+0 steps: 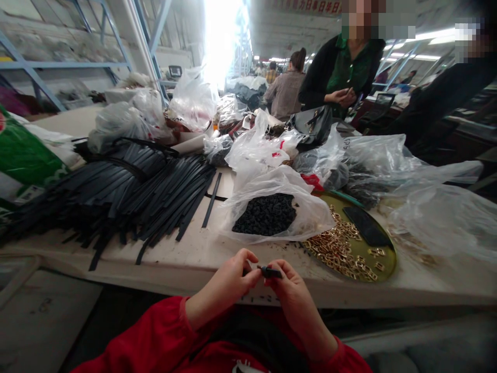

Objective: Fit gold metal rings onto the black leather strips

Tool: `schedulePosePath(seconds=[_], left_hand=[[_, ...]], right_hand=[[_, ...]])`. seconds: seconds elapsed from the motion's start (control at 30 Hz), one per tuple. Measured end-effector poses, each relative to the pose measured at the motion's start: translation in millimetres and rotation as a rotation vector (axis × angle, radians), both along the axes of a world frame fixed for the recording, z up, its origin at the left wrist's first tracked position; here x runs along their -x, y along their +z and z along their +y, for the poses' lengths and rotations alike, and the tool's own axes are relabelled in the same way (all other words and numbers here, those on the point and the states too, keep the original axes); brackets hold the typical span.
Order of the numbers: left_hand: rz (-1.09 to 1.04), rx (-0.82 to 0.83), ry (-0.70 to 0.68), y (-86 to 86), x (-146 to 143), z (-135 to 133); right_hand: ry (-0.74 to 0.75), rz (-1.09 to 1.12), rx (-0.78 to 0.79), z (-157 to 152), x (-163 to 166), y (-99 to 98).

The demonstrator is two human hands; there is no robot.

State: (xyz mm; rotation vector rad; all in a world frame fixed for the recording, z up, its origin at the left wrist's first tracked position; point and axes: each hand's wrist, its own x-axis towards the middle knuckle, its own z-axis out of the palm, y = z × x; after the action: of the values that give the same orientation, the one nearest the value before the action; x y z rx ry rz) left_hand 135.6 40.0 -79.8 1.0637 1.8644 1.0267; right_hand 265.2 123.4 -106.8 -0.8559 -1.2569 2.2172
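Note:
Both of my hands meet over the table's front edge. In my right hand (291,285), a short piece of black strap (274,272) is pinched between thumb and fingers. My left hand (236,274) has its thumb and fingertips closed at the strap's left end; whether a small metal piece is there is too small to tell. Just beyond my hands, an open clear plastic bag (310,220) holds many small black pieces (266,213). To its right, a round yellowish tray (334,199) carries gold-coloured metal buckles (341,254) and a dark flat phone-like object (367,226).
Long black strips (128,191) lie heaped at the left, and a single strip (212,201) lies apart. Plastic bags (373,155) crowd the back and right. A green package (29,150) stands far left. A person in a green shirt (344,67) stands across the table.

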Motion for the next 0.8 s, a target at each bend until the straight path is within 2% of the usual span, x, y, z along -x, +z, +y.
schedulePosePath(seconds=[0.17,0.3,0.43,0.53,0.67,0.73,0.8], left_hand=[[0.266,0.083,0.000,1.2,0,-5],[0.327,0.101,0.004,0.3,1,-8],[0.252,0.079,-0.029,3.9,-2,-11],[0.125,0.026,-0.074,6.8,-5,-12],[-0.078,-0.004,-0.080,2.8,-6,-13],[-0.201,0.008,-0.096,-0.8,-6,-13],[-0.324,0.023,-0.121,-3.2,-5,-13]], right_hand=[[0.200,0.037,0.200,-4,1,-2.0],[0.173,0.055,0.222,-6,1,-0.3],[0.172,0.011,0.027,-6,0,3.1],[0.078,-0.091,-0.153,-5,1,3.1],[-0.046,-0.171,-0.315,-1,2,-6.5],[-0.036,-0.196,-0.417,2,0,-11.7],[0.049,-0.212,-0.472,4,-2,-13.2]])
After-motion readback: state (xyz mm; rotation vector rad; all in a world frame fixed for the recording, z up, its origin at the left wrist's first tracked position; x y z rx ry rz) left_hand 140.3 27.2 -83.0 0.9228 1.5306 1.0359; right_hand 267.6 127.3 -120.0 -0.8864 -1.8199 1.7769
